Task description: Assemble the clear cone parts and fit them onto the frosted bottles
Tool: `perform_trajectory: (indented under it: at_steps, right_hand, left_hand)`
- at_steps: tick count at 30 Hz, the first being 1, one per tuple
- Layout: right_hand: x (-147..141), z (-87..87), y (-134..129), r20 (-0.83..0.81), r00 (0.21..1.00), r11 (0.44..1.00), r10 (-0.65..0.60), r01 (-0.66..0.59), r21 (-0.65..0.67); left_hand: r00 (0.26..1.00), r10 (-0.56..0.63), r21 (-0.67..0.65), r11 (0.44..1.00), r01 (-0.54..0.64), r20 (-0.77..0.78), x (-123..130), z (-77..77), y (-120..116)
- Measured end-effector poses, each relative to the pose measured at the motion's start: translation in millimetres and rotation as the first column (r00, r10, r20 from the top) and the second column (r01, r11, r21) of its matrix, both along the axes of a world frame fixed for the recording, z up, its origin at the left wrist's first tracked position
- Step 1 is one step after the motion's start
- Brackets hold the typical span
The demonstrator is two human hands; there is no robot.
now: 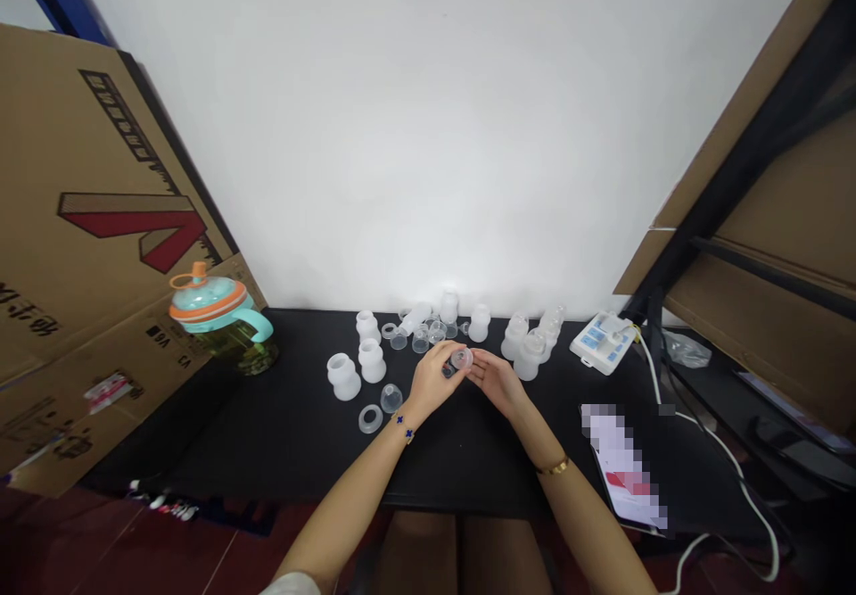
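Observation:
My left hand [434, 379] grips a small translucent bottle collar [461, 359] between thumb and fingers, above the middle of the black table. From the right, my right hand [496, 383] reaches to the collar's edge with its fingers apart and loosely bent; whether the fingertips press on it is hard to tell. Left of my left wrist lie a clear dome cap [391, 398] and a loose ring [370, 418]. Three open white bottles, one of them the front bottle [344, 377], stand farther left. To the right, several capped bottles [530, 356] stand grouped upright.
Behind my hands lie several clear caps and rings [420, 338], with an upright bottle [480, 322] beside them. A large teal-handled jug [224, 318] stands left by a cardboard box [80, 247]. At right are a white compartment case [605, 342], a phone [621, 470] and a white cable [728, 457].

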State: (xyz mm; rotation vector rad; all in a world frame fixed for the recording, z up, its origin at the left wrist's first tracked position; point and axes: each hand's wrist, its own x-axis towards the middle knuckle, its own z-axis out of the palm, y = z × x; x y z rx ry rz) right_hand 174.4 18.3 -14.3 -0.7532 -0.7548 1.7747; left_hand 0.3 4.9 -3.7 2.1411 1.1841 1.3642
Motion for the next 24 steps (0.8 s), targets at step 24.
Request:
perform_trajectory:
  at_steps: [24]
  right_hand:
    - [0.1,3.0,0.5,-0.002,1.0,1.0,0.011,-0.012,-0.026]
  left_hand:
    - [1.0,0.012,0.005,1.0,-0.012,0.004,-0.5,1.5,-0.5]
